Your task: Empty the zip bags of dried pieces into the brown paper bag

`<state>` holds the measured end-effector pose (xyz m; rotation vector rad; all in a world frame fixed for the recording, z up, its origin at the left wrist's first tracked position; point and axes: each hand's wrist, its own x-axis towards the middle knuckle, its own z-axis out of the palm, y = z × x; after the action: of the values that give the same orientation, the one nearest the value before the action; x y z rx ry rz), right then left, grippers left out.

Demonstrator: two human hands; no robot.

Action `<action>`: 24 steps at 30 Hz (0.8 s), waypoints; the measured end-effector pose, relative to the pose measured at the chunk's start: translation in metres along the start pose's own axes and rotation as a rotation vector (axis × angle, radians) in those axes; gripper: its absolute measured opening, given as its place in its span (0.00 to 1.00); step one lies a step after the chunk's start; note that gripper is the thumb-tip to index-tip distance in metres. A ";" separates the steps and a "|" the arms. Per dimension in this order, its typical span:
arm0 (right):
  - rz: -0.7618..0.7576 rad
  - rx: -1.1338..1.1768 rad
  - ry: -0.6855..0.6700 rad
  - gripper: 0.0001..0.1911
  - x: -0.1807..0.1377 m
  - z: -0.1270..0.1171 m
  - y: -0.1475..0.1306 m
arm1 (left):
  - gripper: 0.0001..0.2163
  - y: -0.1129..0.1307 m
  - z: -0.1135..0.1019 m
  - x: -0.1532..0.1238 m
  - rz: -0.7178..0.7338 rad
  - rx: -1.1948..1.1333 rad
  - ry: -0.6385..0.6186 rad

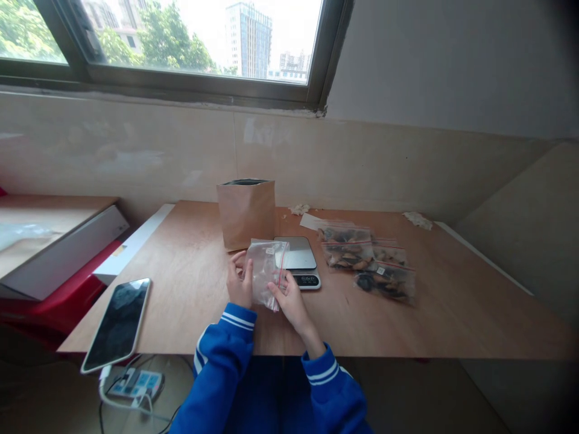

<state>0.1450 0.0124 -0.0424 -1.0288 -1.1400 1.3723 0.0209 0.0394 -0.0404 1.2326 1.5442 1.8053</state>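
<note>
Between my two hands is a clear zip-lock bag with a red strip along one edge; I see nothing inside it. My left hand grips its left side, thumb in front. My right hand pinches the red-striped edge at the lower right. Just behind the bag sits a kitchen scale with a silver plate and a dark display, partly covered by the bag. A brown paper bag stands upright with its top open, behind my left hand.
Several zip-lock bags of dark, brownish dried pieces lie right of the scale. A white paper and crumpled tissue are at the back. A phone with a cable lies at the left front edge, above a power strip.
</note>
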 end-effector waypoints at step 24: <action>-0.406 -1.544 0.472 0.18 0.043 -0.197 -0.002 | 0.25 -0.032 0.003 -0.013 0.146 1.125 -0.422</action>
<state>0.3334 0.0756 -0.0770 -1.8344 -1.8473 -0.3350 0.0235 0.0386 -0.0753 2.0461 2.2735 0.5272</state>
